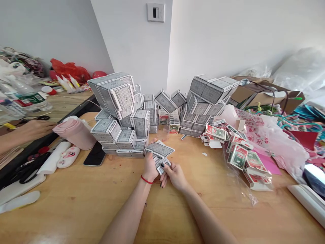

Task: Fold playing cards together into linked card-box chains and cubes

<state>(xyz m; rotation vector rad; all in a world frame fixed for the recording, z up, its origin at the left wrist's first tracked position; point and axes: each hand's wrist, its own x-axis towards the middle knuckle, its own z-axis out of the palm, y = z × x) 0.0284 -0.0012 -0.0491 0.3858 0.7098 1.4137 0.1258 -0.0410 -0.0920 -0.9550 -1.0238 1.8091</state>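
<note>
Grey-and-white patterned playing cards [161,148] are between my two hands above the wooden table. My left hand [150,167], with a red string at the wrist, is closed around their left side. With finger and thumb, my right hand [177,176] pinches the lower cards [165,166] at their near end. Just beyond the hands, card-built blocks [127,137] are stacked in a stepped pile on the left. A second pile of such blocks [200,108] rises on the right, and tilted blocks [167,101] sit in the middle.
Torn red-and-green card boxes [238,156] and clear wrapping [238,179] lie to the right, beside pink plastic bags [279,142]. A phone [94,155], a pink cup [76,132] and black-handled scissors [33,166] are on the left. Another person's hand [40,128] reaches in at left.
</note>
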